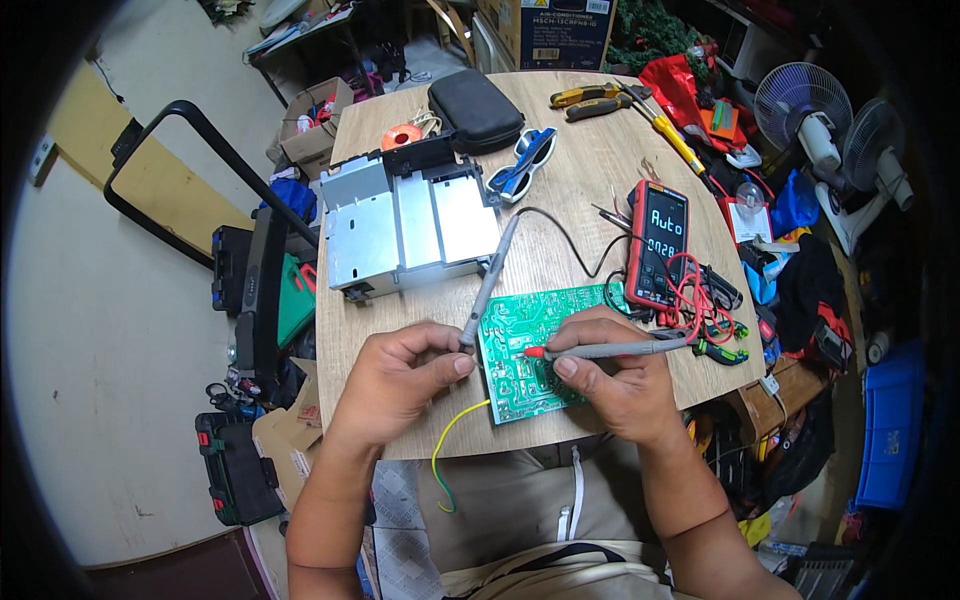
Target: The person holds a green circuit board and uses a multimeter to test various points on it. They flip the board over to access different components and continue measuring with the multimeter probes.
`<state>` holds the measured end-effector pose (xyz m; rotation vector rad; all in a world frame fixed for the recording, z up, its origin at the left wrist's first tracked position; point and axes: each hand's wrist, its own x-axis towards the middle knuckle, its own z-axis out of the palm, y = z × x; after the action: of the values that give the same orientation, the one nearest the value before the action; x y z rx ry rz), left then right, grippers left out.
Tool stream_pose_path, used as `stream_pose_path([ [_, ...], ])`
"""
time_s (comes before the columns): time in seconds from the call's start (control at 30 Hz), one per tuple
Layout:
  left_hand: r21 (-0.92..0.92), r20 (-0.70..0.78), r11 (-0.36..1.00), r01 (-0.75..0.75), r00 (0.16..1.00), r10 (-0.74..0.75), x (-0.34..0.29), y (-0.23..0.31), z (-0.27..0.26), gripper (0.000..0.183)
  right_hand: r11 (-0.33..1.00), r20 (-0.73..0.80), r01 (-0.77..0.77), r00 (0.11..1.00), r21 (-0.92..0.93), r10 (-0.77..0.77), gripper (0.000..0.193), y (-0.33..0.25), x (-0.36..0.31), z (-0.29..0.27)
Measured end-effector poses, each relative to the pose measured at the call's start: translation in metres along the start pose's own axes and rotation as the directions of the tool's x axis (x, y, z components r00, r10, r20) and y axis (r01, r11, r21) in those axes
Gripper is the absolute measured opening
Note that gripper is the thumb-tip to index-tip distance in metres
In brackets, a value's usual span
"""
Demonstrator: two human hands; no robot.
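In the head view we had the green circuit board (525,352) lying flat near the front edge of the round wooden table (590,185), partly under our hands. Our left hand (405,375) was closed on the grey probe (490,280), pinching it low on its shaft at the board's left edge, the shaft slanting up and away from us. Our right hand (615,375) was clamped around the red-tipped probe (605,351), held almost level, its tip resting on the middle of the board. The red multimeter (657,245) lay just right of the board with its display lit and its leads (700,295) coiled beside it. A metal chassis (405,225) sat behind the board, and a yellow-green wire (452,440) hung off the table's near edge.

We judged the main risk to be a tip sliding across closely spaced solder points, since the board lay unclamped. The trailing leads could also tug a probe off its point.
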<state>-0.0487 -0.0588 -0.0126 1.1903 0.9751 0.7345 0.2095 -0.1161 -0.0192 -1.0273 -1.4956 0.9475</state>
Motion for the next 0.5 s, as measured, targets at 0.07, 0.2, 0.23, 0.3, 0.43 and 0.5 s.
stream_pose_path([
  [0.07,0.126,-0.035,0.981,-0.147,0.988,0.152,0.002,-0.006,0.008,0.012,0.999,-0.037,-0.036,0.999,0.037,0.037,0.013,0.0,-0.001,0.006],
  [0.2,0.31,-0.035,0.914,-0.262,0.958,0.286,0.001,-0.015,0.018,0.014,0.993,-0.086,-0.09,0.992,0.081,0.097,0.012,0.004,-0.004,0.015],
  [0.23,0.341,-0.037,0.902,-0.266,0.955,0.295,-0.001,-0.017,0.019,0.014,0.993,-0.093,-0.079,0.992,0.086,0.087,0.012,0.005,-0.004,0.016],
  [0.3,0.384,-0.036,0.865,-0.324,0.93,0.365,-0.001,-0.019,0.02,0.013,0.993,-0.102,-0.06,0.992,0.099,0.07,0.012,0.007,-0.005,0.017],
  [0.43,0.456,-0.039,0.82,-0.345,0.913,0.406,-0.005,-0.02,0.021,0.013,0.997,-0.087,-0.044,0.995,0.059,0.049,0.012,0.01,-0.003,0.016],
  [0.5,0.474,-0.037,0.811,-0.344,0.912,0.408,-0.005,-0.019,0.022,0.013,0.997,-0.087,-0.039,0.995,0.062,0.044,0.013,0.011,-0.003,0.017],
])
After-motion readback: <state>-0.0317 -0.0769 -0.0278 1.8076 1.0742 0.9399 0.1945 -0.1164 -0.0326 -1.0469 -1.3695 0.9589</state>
